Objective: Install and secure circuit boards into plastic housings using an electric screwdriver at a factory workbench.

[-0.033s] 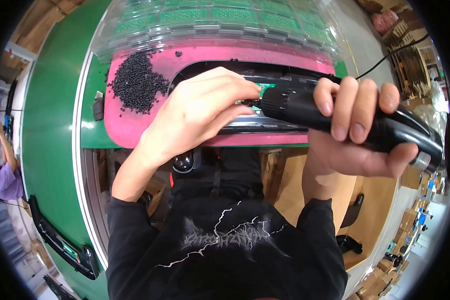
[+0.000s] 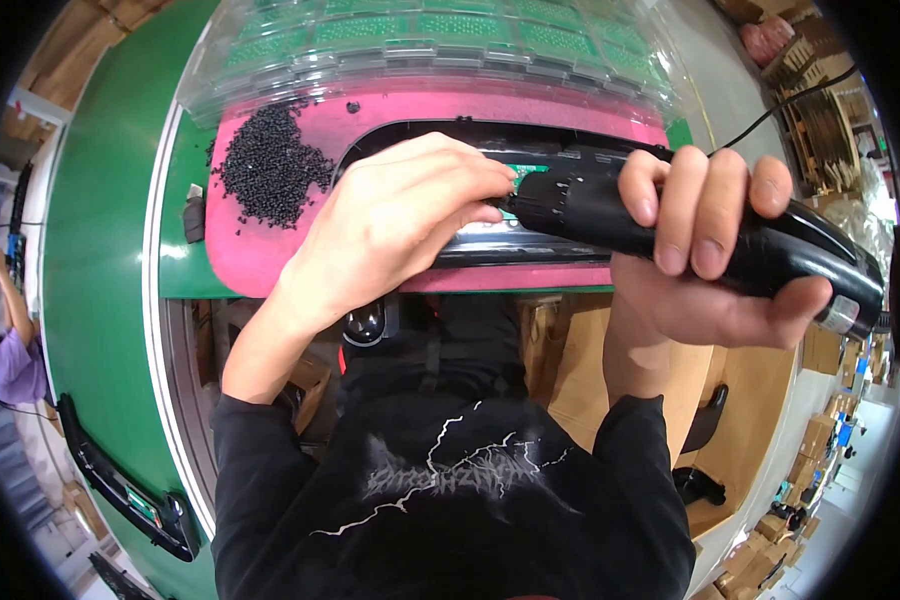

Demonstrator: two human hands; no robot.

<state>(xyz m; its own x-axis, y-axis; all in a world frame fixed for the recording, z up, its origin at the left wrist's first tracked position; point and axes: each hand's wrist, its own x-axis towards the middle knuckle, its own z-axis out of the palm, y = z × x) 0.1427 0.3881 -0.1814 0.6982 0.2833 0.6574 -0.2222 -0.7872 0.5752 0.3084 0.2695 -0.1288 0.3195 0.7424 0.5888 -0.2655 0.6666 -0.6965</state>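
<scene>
My right hand (image 2: 715, 240) is wrapped round a black electric screwdriver (image 2: 610, 215), its ribbed nose pointing left. The nose hangs over a small green circuit board (image 2: 530, 176) inside a long black plastic housing (image 2: 400, 135). From the left, my left hand (image 2: 400, 215) pinches thumb and fingertips together right beside the nose. Dark bits show at those fingertips, apparently small black screws; the fingers partly hide them. The screwdriver's bit cannot be made out. The housing lies on a pink mat (image 2: 235, 255).
A heap of small black screws (image 2: 270, 165) sits on the mat's left. Behind stand clear plastic trays (image 2: 440, 60) holding green boards. Another black housing (image 2: 120, 490) rests on the green bench (image 2: 100, 250) at left, where another person (image 2: 15, 365) sits beyond. A black cord (image 2: 785, 110) runs at upper right.
The screwdriver and my right hand have shifted slightly left, bringing the nose closer to my left fingertips. My left hand has barely moved.
</scene>
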